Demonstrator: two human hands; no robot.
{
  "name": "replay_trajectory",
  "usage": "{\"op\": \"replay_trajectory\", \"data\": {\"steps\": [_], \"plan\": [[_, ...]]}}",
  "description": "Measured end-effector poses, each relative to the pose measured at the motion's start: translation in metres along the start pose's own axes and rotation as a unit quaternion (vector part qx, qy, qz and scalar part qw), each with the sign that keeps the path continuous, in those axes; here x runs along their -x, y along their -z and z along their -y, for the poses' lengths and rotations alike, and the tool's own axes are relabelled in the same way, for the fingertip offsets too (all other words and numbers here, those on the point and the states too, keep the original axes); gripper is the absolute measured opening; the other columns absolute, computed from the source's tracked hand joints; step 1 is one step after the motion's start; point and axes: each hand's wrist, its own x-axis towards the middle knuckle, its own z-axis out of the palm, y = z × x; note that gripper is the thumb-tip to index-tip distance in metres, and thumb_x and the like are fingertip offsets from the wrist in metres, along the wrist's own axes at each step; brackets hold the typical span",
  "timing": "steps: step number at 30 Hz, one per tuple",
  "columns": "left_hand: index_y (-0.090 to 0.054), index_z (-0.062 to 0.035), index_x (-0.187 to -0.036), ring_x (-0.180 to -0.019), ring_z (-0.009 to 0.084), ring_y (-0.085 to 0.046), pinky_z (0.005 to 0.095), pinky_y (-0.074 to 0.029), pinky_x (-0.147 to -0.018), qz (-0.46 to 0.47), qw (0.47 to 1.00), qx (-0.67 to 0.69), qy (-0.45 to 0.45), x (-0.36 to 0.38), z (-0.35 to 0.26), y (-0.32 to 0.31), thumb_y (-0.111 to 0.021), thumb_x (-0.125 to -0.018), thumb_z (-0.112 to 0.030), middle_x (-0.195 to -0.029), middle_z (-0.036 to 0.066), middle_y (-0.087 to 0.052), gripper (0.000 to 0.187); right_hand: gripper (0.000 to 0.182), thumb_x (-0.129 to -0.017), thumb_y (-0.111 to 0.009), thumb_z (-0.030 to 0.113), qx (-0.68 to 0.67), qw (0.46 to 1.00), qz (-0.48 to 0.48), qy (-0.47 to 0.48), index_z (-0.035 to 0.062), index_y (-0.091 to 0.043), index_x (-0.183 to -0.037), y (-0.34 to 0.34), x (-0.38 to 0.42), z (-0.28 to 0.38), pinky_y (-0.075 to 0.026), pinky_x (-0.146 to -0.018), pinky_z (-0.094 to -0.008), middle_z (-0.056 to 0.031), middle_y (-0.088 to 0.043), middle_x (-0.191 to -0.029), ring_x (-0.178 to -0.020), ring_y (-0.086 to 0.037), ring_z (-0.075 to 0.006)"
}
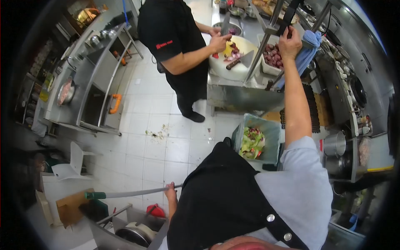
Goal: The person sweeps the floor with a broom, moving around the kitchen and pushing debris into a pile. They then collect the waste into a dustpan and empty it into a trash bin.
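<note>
My left hand (pixel 171 191) is closed around a long, slightly curved grey pole (pixel 143 192) with a green end, which reaches out to the left above the floor. My right arm stretches up to the metal shelf frame. There my right hand (pixel 290 43) has its fingers bent around the lower end of a black strap-like thing (pixel 289 14), beside a metal post (pixel 266 39). Just below that hand is a white container of red onions (pixel 273 56), and a blue cloth (pixel 310 39) hangs to its right.
A co-worker (pixel 177 50) in black holds a knife (pixel 225 24) over a round white board (pixel 229 73), where another knife (pixel 239 61) lies. A bin of vegetable scraps (pixel 254 141) stands by my feet. Food bits (pixel 157 134) litter the tiles. A sink (pixel 125 221) is lower left.
</note>
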Motion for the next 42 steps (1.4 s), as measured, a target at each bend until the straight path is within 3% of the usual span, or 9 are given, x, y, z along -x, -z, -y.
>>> {"op": "replay_trajectory", "data": {"steps": [3,8,28,31,33,35,36,38,42], "plan": [[-0.058,-0.0106,-0.09,-0.073,0.0114,-0.05,0.0318,-0.044,-0.06,0.045,0.996,-0.045,-0.06,0.004,0.03,-0.013,-0.072,-0.103,-0.035,-0.08,-0.002,-0.053,0.031,0.027,-0.098,-0.074,0.032,0.045,0.999,0.016,0.023,0.0053,-0.076,-0.099,-0.004,0.0,-0.022,-0.057,-0.077,-0.0437,-0.0146,-0.076,-0.09,-0.085,-0.075,-0.0357],[-0.058,-0.01,-0.09,-0.069,0.0111,-0.047,0.0314,-0.044,-0.061,0.034,0.998,0.017,0.049,0.007,0.01,-0.042,-0.07,-0.105,-0.034,-0.077,-0.002,-0.051,0.03,0.026,-0.1,-0.072,0.028,0.032,0.998,0.056,0.012,0.0019,-0.074,-0.105,0.01,-0.005,-0.008,-0.056,-0.079,-0.0453,-0.0207,-0.073,-0.091,-0.085,-0.073,-0.0362],[-0.074,-0.0006,-0.093,-0.074,0.0158,-0.058,0.0366,-0.048,-0.07,0.133,0.987,-0.09,-0.027,-0.018,-0.101,-0.152,-0.073,-0.102,-0.031,-0.08,0.004,-0.068,0.032,0.028,-0.104,-0.072,0.03,-0.12,0.988,0.097,-0.025,0.0018,-0.074,-0.105,0.026,-0.005,0.004,-0.055,-0.08,-0.0368,-0.0119,-0.076,-0.092,-0.084,-0.072,-0.0251],[-0.076,0.0019,-0.099,-0.083,0.0303,-0.071,0.0429,-0.054,-0.078,0.155,0.969,-0.177,-0.078,-0.004,-0.11,-0.18,-0.072,-0.101,-0.042,-0.087,0.018,-0.075,0.044,0.028,-0.106,-0.071,0.03,-0.227,0.962,0.13,-0.082,0.0027,-0.075,-0.114,0.033,-0.016,-0.009,-0.055,-0.086,-0.0333,-0.0098,-0.077,-0.103,-0.092,-0.072,-0.0229],[-0.076,-0.0017,-0.105,-0.091,0.0448,-0.072,0.0491,-0.056,-0.085,0.15,0.95,-0.238,-0.134,0.034,-0.154,-0.207,-0.072,-0.1,-0.043,-0.095,0.025,-0.076,0.042,0.034,-0.106,-0.07,0.035,-0.114,0.987,0.112,-0.032,0.005,-0.073,-0.123,0.066,-0.029,-0.008,-0.051,-0.099,-0.0353,-0.0111,-0.078,-0.108,-0.107,-0.071,-0.0237],[-0.075,-0.0043,-0.103,-0.092,0.0456,-0.071,0.0513,-0.055,-0.084,0.175,0.927,-0.291,-0.162,0.064,-0.189,-0.241,-0.073,-0.098,-0.04,-0.095,0.024,-0.075,0.036,0.05,-0.104,-0.066,0.039,-0.381,0.903,0.147,-0.136,-0.0035,-0.064,-0.131,0.099,-0.02,-0.032,-0.062,-0.084,-0.0473,-0.0245,-0.073,-0.123,-0.113,-0.073,-0.0382],[-0.075,-0.0057,-0.102,-0.093,0.046,-0.071,0.0524,-0.055,-0.084,0.187,0.913,-0.319,-0.173,0.077,-0.204,-0.258,-0.074,-0.097,-0.038,-0.095,0.024,-0.075,0.033,0.081,-0.104,-0.062,0.059,-0.433,0.851,0.241,-0.176,-0.0065,-0.048,-0.149,0.144,-0.016,-0.008,-0.065,-0.086,-0.0501,-0.0294,-0.065,-0.136,-0.128,-0.065,-0.0435],[-0.074,-0.0063,-0.099,-0.095,0.0455,-0.071,0.0544,-0.055,-0.084,0.23,0.889,-0.325,-0.227,0.098,-0.231,-0.298,-0.074,-0.095,-0.036,-0.097,0.022,-0.075,0.03,0.109,-0.095,-0.059,0.08,-0.619,0.569,0.452,-0.298,-0.0039,-0.037,-0.161,0.214,-0.016,0.008,-0.066,-0.082,-0.0453,-0.0313,-0.061,-0.139,-0.132,-0.061,-0.0469],[-0.071,-0.0078,-0.093,-0.099,0.0442,-0.07,0.0558,-0.054,-0.082,0.289,0.84,-0.28,-0.365,0.129,-0.25,-0.383,-0.073,-0.097,-0.035,-0.1,0.019,-0.074,0.028,0.134,-0.077,-0.078,0.082,-0.639,0.484,0.528,-0.28,0.0032,-0.021,-0.169,0.301,-0.063,0.05,-0.067,-0.075,-0.0385,-0.0327,-0.054,-0.145,-0.133,-0.058,-0.0484]]}}
